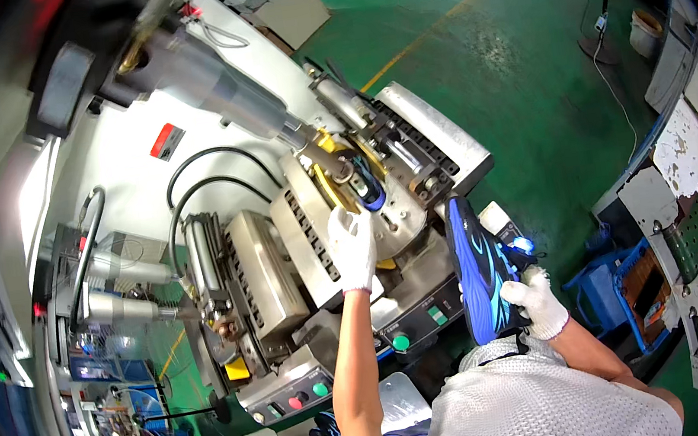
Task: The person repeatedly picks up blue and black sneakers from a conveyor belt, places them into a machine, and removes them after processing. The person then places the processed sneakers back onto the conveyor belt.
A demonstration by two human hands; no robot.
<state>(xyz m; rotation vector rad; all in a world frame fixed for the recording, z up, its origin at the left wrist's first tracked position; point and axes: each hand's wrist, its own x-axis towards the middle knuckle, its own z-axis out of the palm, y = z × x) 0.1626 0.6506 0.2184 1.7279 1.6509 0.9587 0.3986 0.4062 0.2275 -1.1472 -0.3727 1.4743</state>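
- Left hand (pixel 354 248), white-gloved: resting flat on the tilted steel plate (pixel 396 212) of the shoe machine (pixel 283 252), fingers spread and extended, clamped on nothing.
- Right hand (pixel 536 304), white-gloved: closed around the lower end of the blue shoe upper (pixel 478 276), held upright, clear of the machine and to its right.
- Blue-and-black part (pixel 370 191) seated in the clamp area just above the left hand; whether another shoe or a fixture pad, hard to tell at this angle.
- Keep the left palm on bare plate, well away from the cylinder rod (pixel 305 141) and the jaws beside the yellow ring (pixel 330 187).
- Hold the upper firmly near its heel end, toe pointing up, so as not to crease the printed side.
- Bring the upper in from the right, level with the plate, only with the clamp area free.
- Keep both gloves away from the green button (pixel 400 342) and the red button (pixel 294 402) on the front panels during placement.
- Watch loose glove cuffs near the black hoses (pixel 206 188).
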